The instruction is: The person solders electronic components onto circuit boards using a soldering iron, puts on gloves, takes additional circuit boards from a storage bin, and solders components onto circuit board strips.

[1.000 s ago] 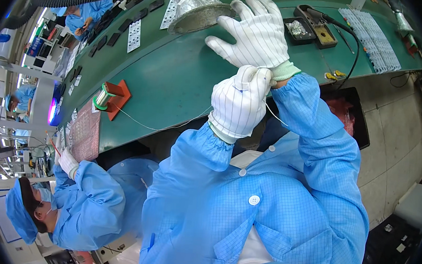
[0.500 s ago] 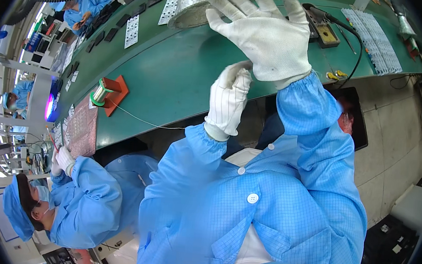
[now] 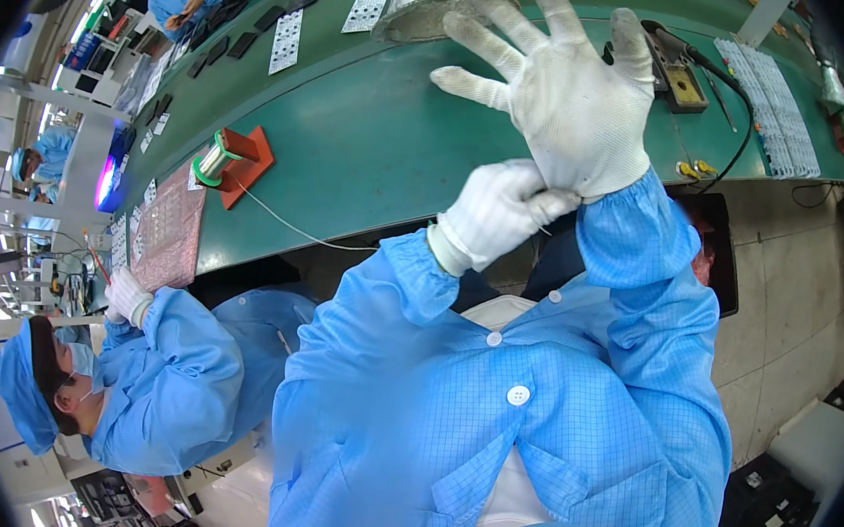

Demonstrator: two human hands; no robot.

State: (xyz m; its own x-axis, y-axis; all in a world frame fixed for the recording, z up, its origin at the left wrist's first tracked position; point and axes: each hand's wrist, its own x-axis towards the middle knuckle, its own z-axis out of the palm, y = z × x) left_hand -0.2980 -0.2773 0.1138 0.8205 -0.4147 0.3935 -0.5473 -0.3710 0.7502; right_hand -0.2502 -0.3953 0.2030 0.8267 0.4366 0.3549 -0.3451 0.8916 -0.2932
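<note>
Green bench (image 3: pixel 350 172) sweeping across the room, and over it the right hand (image 3: pixel 585 117) shows its palm, fingers spread wide! Left hand (image 3: pixel 497 210) pinches the glove cuff (image 3: pixel 601 191) at that wrist, a wire spool (image 3: pixel 217 161) sitting off to the left.

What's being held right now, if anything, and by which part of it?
The left hand appears to pinch the right glove at its wrist cuff; the right hand is spread open, holding nothing.

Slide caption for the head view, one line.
Gloved left hand gripping the cuff of the spread, gloved right hand; green workbench and wire spool beyond.
</note>
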